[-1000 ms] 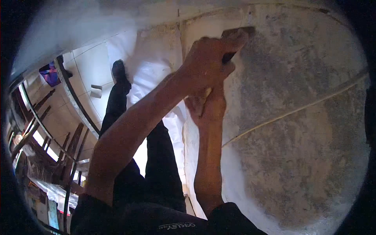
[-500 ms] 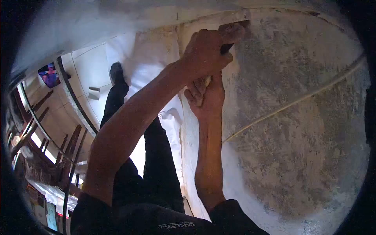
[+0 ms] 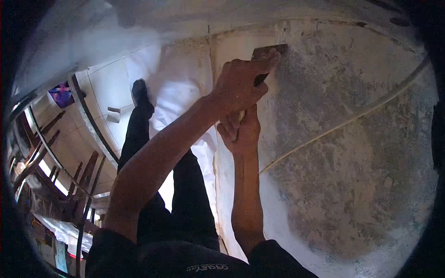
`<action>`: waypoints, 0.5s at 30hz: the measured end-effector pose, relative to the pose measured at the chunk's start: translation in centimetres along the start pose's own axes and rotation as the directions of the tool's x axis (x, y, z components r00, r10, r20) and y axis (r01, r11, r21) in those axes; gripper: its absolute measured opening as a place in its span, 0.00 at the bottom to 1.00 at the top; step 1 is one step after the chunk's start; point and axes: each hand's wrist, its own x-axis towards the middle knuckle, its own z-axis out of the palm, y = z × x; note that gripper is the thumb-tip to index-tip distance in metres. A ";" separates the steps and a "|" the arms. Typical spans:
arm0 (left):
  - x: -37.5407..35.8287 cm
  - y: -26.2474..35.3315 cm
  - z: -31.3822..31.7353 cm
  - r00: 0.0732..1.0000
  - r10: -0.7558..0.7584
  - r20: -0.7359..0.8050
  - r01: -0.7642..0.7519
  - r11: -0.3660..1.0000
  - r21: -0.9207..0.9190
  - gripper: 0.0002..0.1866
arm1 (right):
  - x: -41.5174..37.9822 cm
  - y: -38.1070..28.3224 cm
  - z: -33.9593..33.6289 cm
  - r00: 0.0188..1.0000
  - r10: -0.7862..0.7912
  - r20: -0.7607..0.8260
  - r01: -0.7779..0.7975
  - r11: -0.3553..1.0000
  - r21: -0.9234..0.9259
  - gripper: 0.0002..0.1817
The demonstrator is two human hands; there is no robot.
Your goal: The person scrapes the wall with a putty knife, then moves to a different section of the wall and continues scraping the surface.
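Note:
A flat dark blade of a scraper (image 3: 270, 50) lies against the patchy grey and white wall (image 3: 324, 162) near its top. My left hand (image 3: 241, 83) is closed around the scraper close to the blade, with fingers pressed along it. Just below, my right hand (image 3: 240, 130) wraps round what looks like the pale handle end, its fingers curled. Both hands are close together, and much of the tool is hidden by them.
A thin pale cable (image 3: 343, 124) runs diagonally across the wall. White sheeting (image 3: 178, 99) covers floor beside my foot (image 3: 140, 91). Metal bars (image 3: 92, 125), wooden pieces (image 3: 85, 178), a small folded piece (image 3: 113, 115) and a purple bag-like item (image 3: 61, 95) are at left.
Both hands and the scraper have moved down and slightly left in view, keeping their grip. The view itself has shifted a little, with floor items appearing slightly lower.

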 end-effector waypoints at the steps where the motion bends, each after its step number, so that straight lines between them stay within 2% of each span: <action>1: -0.1 0.5 -0.1 0.999 0.018 -0.039 -0.018 1.000 0.007 0.27 | 0.3 -0.1 2.1 0.938 -0.044 -0.345 0.042 0.999 -0.011 0.17; 2: 0.6 0.4 -0.1 0.999 0.018 -0.038 -0.018 1.000 0.001 0.27 | 0.4 -0.3 3.0 0.755 -0.085 -0.650 0.081 0.996 -0.036 0.18; 3: 2.4 0.9 -1.2 0.999 -0.031 0.019 0.029 0.996 0.088 0.28 | 1.0 -0.6 2.6 0.753 -0.088 -0.652 0.084 0.996 -0.037 0.18; 4: 3.5 1.1 -2.1 0.994 -0.087 0.070 0.073 0.981 0.181 0.28 | 2.0 -0.9 2.1 0.908 -0.123 -0.400 0.107 0.992 -0.064 0.18; 5: 3.5 1.0 -2.4 0.982 -0.151 0.118 0.131 0.978 0.164 0.23 | 2.6 -0.9 1.5 0.983 -0.141 -0.113 0.133 0.988 -0.081 0.19; 12: 0.7 0.5 -0.4 1.000 -0.012 -0.001 0.012 0.999 0.042 0.25 | 0.2 0.0 1.0 0.977 -0.105 -0.188 0.095 0.994 -0.061 0.21; 14: 3.7 -0.1 -1.0 0.996 0.022 -0.085 -0.013 0.994 0.112 0.21 | 2.4 -1.3 2.8 0.880 -0.117 -0.461 0.066 0.990 -0.126 0.22; 15: 3.6 1.0 -2.2 0.986 -0.161 0.040 0.157 0.984 0.083 0.22 | 2.4 -1.3 2.2 0.879 -0.114 -0.463 0.063 0.990 -0.124 0.22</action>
